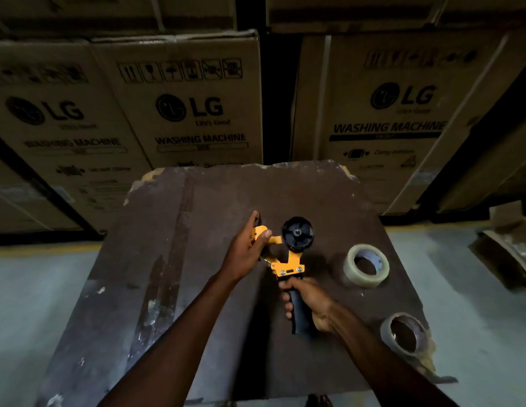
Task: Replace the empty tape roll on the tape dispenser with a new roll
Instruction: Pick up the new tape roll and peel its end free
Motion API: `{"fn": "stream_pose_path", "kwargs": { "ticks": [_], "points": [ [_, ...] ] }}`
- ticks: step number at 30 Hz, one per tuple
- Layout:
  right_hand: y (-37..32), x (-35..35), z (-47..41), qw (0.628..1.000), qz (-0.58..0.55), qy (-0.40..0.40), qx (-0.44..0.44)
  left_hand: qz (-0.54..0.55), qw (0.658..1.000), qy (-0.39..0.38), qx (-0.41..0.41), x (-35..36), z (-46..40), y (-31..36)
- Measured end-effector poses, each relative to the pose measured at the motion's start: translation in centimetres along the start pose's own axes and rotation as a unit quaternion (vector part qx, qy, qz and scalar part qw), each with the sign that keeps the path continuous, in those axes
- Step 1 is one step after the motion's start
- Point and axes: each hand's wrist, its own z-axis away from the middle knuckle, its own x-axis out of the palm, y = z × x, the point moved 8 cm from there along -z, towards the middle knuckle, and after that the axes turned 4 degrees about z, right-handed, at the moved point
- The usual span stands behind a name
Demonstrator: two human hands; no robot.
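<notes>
The right hand (310, 305) is clamped around the black pistol grip of the tape dispenser (286, 259); the left hand (247, 245) is closed on the dispenser's yellow front end, thumb on top. Both hands hold the tool over the middle of the bench (173, 259), a worn dark board standing before stacked cardboard cartons (191, 101). The dispenser's long axis runs from the grip, nearest the person, away toward the far edge, with the black hub (297, 233) at the top; the hub is bare, carrying no core. The new roll (366, 265) of clear tape lies flat near the right edge, well apart from the hub and to its right. The empty core (404, 333) lies flat toward the near right corner. The right hand is the nearer to the new roll, but it carries the grip; judged from this, the left hand must keep its hold if the right is to release and reach.
</notes>
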Motion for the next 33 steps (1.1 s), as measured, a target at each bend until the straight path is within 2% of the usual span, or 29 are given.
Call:
{"fn": "stream_pose_path", "kwargs": {
  "ticks": [3, 7, 12, 17, 23, 28, 33],
  "points": [
    [-5.5, 1.1, 0.3, 0.998, 0.013, -0.013, -0.061, 0.006, 0.998, 0.039, 0.058, -2.7, -2.1, 5.0],
    [-12.9, 2.8, 1.7, 0.989, 0.035, -0.033, -0.140, 0.069, 0.988, 0.083, 0.109, -6.2, -3.8, 11.0],
    [-20.6, 4.7, 4.2, 0.975, 0.034, -0.055, -0.213, 0.075, 0.978, 0.143, 0.131, -8.9, -4.9, 15.5],
    [-25.3, 5.8, 6.5, 0.964, 0.040, -0.064, -0.256, 0.109, 0.973, 0.109, 0.169, -8.9, -4.7, 19.7],
    [-28.0, 6.4, 8.0, 0.954, 0.058, -0.067, -0.287, 0.214, 0.964, 0.088, 0.129, -8.9, -5.2, 22.1],
    [-29.1, 6.2, 8.7, 0.951, 0.065, -0.055, -0.297, 0.371, 0.925, 0.055, 0.062, -8.1, -5.7, 22.8],
    [-29.5, 6.0, 9.1, 0.947, 0.081, -0.025, -0.311, 0.428, 0.901, 0.064, 0.032, -7.5, -6.0, 22.9]
  ]
}}
